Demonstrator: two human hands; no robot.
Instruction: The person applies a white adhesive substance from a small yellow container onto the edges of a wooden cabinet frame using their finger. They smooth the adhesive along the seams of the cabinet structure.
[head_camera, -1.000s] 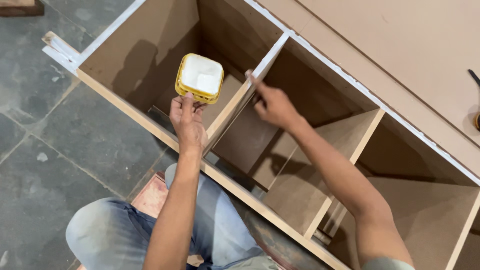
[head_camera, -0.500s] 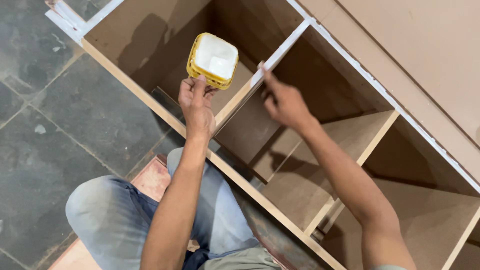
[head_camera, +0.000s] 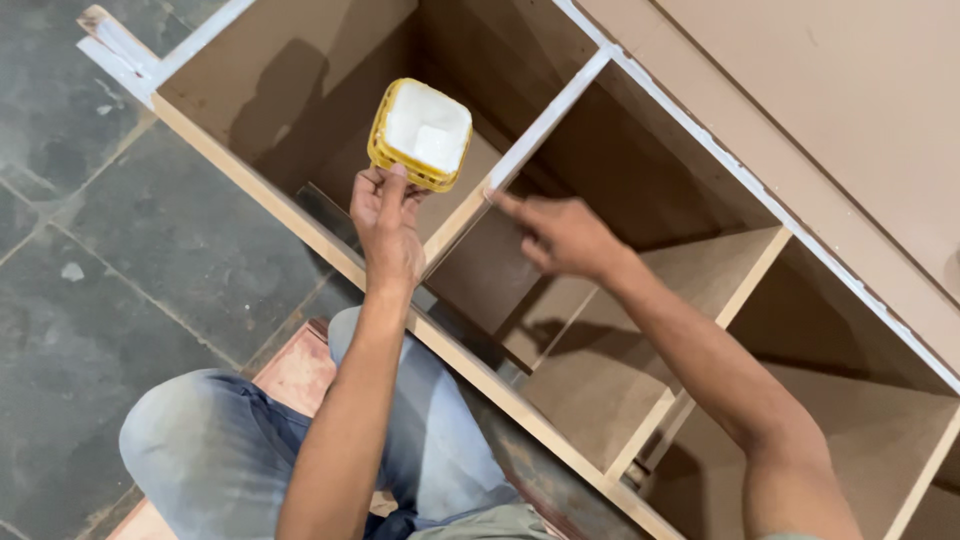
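My left hand (head_camera: 385, 225) holds a square yellow tub (head_camera: 420, 135) filled with white glue, gripping it by its near rim over the left compartment of a wooden cabinet frame (head_camera: 250, 185). My right hand (head_camera: 560, 235) reaches to the upright divider panel (head_camera: 545, 125), with one fingertip pressed on its top edge, which is coated white. Its other fingers are curled and hold nothing.
The cabinet frame lies on its back on a dark stone tile floor (head_camera: 90, 300), with several open compartments and a white-coated back rail (head_camera: 760, 195). A flat board (head_camera: 820, 90) lies beyond it. My knees in blue jeans (head_camera: 220, 450) rest over a reddish board (head_camera: 300, 375).
My right fingertip has slid down along the divider's edge toward me. The tub stays in my left hand, shifted a little to the right as the view moved.
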